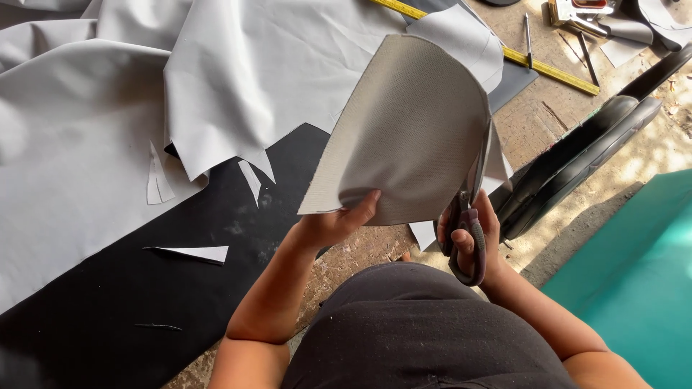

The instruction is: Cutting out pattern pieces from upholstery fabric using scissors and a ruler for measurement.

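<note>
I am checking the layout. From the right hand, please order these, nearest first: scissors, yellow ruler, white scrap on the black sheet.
1. Scissors: held in the right hand.
2. White scrap: far to its left, on the black sheet.
3. Yellow ruler: top, on the table.

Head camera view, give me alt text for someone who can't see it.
A person's left hand holds up a curved grey fabric piece while the right hand cuts its edge with scissors. Below lie a large grey sheet, a black mat, offcuts and a yellow ruler.
</note>
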